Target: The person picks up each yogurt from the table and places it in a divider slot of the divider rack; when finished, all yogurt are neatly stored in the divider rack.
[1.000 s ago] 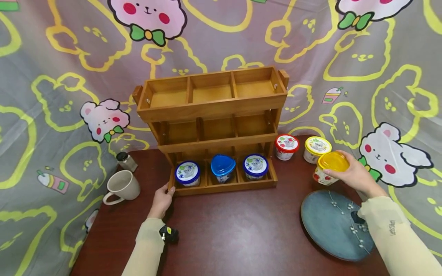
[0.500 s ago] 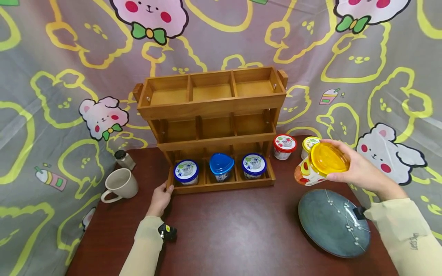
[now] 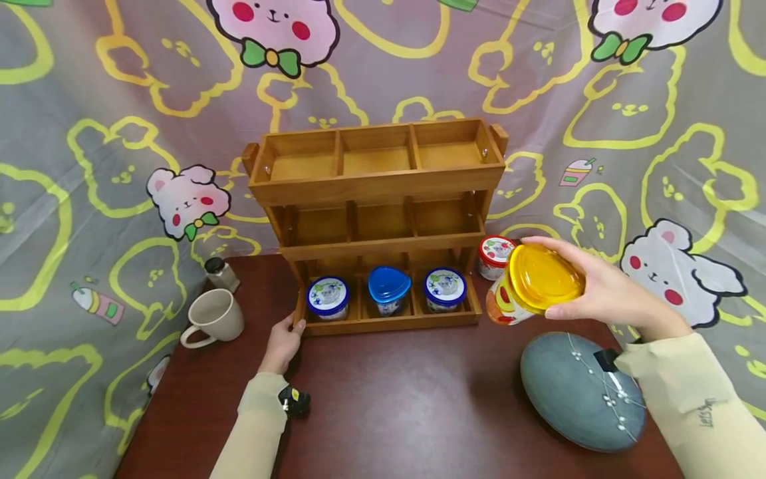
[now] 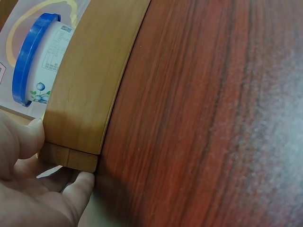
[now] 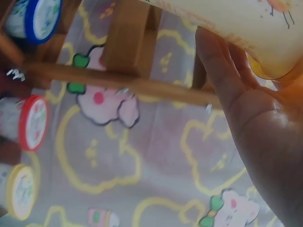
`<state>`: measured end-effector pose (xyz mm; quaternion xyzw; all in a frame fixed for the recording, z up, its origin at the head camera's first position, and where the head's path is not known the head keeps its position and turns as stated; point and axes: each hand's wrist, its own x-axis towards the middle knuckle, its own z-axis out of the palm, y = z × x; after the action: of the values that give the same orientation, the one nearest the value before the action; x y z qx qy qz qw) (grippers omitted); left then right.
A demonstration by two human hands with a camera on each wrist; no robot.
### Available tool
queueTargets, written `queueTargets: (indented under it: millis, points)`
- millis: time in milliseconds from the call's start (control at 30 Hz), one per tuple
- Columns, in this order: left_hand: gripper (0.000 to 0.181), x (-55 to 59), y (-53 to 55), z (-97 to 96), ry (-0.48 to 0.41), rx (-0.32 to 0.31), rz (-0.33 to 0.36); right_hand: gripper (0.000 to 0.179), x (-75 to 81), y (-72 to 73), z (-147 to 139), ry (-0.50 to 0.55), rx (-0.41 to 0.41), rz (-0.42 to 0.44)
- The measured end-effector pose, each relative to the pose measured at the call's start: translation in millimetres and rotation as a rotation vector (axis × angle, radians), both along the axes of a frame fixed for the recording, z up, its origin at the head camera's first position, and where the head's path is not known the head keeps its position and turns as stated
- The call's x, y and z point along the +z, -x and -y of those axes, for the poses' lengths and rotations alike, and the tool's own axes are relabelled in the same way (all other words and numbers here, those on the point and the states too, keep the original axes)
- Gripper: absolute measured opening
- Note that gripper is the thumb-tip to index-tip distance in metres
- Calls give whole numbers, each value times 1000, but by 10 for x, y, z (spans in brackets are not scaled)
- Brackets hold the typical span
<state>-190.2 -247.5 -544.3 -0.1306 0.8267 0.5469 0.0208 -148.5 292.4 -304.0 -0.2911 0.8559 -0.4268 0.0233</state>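
Observation:
A three-tier wooden shelf (image 3: 383, 188) stands at the back of the table. My left hand (image 3: 281, 346) pinches the bottom tier's left front corner, thumb and finger at the wood in the left wrist view. My right hand (image 3: 604, 293) holds a patterned jar with a yellow lid (image 3: 544, 279), tilted in the air right of the shelf. In the bottom tier sit two tubs with round blue lids, a left tub (image 3: 328, 297) and a right tub (image 3: 445, 287); between them is a jar with a glossy blue lid (image 3: 389, 287). The upper two tiers hold nothing.
A red-lidded tub (image 3: 496, 253) stands right of the shelf. Beyond it a yellow-lidded tub (image 5: 21, 191) shows in the right wrist view. A grey-blue plate (image 3: 574, 392) lies below my right forearm. At left are a beige mug (image 3: 218, 318) and a small black-capped shaker (image 3: 221, 274).
My right hand has lifted the yellow-lidded jar and carried it left toward the shelf, tilting it. It now hides the yellow-lidded tub in the head view. My left hand stays at the corner.

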Motion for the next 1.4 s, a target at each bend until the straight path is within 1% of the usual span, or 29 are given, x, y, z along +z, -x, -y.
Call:
queueTargets:
  millis: [67, 233, 300, 433, 600, 767, 833, 933, 1067, 1167, 1233, 1267, 1333, 1400]
  points:
    - [51, 2, 21, 11, 1, 3, -4, 97, 81, 50, 93, -13, 9, -19]
    - [51, 21, 62, 40, 13, 2, -8, 99, 321, 192, 331, -40, 38, -110]
    - [51, 24, 72, 52, 14, 5, -8, 100, 445, 270, 439, -35, 76, -146]
    - [51, 22, 88, 80, 8, 17, -11, 100, 758, 450, 679, -41, 131, -194]
    - [51, 19, 103, 104, 2, 21, -2, 95, 1185, 744, 1016, -25, 179, -201]
    - [52, 11, 90, 105, -19, 27, 24, 84, 1590, 1049, 1411, -2, 234, -155]
    - [52, 7, 82, 100, -21, 27, 26, 83, 1731, 1157, 1589, -26, 240, -148]
    - [51, 0, 74, 96, -20, 22, 16, 84, 1918, 1315, 1868, -117, 236, -202]
    - [52, 2, 58, 95, -17, 15, -1, 87, 2087, 1509, 2245, -220, 236, -203]
    - [53, 5, 29, 89, -25, 8, 4, 89, 2154, 1632, 2514, -280, 210, -157]
    - [53, 6, 7, 74, -38, 3, 13, 91, 2176, 1703, 2676, -329, 190, -156]
    - [54, 2, -1, 65, -42, 3, 16, 91, 2178, 1735, 2751, -348, 194, -154]
    - [53, -9, -14, 45, -50, -1, 14, 90, 2163, 1789, 2880, -383, 212, -137]
    - [53, -19, -22, 25, -54, 2, 12, 90, 2127, 1833, 2983, -423, 249, -129]
